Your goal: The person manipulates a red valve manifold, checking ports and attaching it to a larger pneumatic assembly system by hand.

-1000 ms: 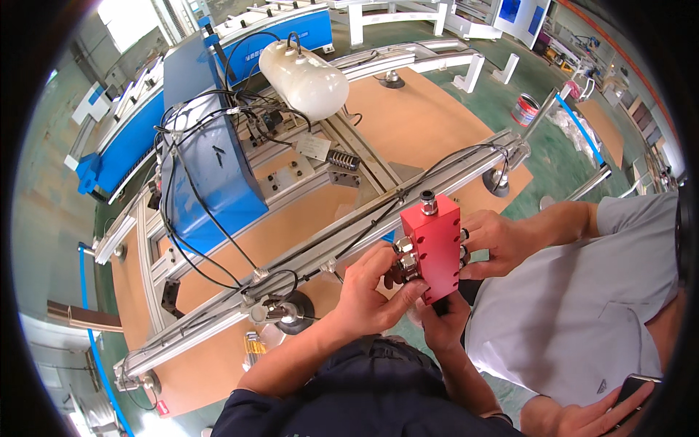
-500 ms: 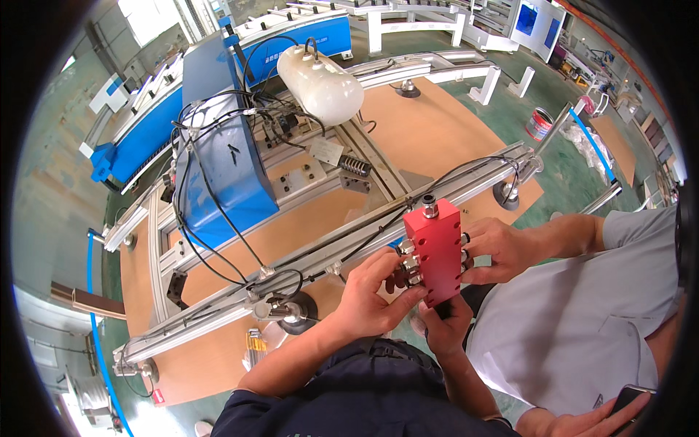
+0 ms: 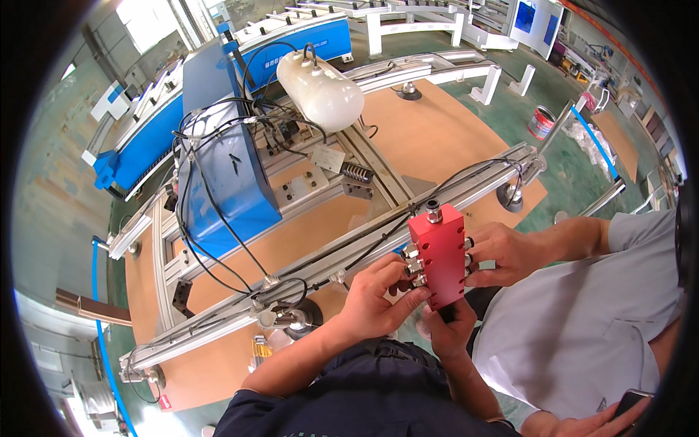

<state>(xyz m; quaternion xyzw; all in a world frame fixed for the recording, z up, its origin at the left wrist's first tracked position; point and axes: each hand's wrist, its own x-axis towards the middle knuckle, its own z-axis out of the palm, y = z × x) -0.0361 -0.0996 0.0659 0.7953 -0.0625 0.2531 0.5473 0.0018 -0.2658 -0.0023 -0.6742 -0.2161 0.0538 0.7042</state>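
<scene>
A red pneumatic manifold block [image 3: 441, 255] is held upright before me, above the near rail of a metal frame. Metal push-in fittings [image 3: 413, 266] stick out of its left side, and another fitting [image 3: 434, 211] stands on top. My left hand [image 3: 377, 297] is closed, its thumb and fingers pinching the lower left fittings. From below, my right hand [image 3: 453, 326] grips the block's bottom end; part of its fingers is hidden behind it. A co-worker's hand [image 3: 502, 253] touches the black-ended fittings on the right side.
The aluminium frame [image 3: 349, 256] bears suction cups [image 3: 510, 197], black hoses, a blue cover [image 3: 229, 182] and a white tank [image 3: 320, 91] over brown board [image 3: 437, 124]. The co-worker [image 3: 575, 306] stands close at right, a phone [image 3: 630, 402] in the other hand. A bucket [image 3: 541, 122] is on the floor.
The view has shifted slightly, so the block and hands sit a little lower and further right. My grip and the co-worker's hand on the fittings look the same.
</scene>
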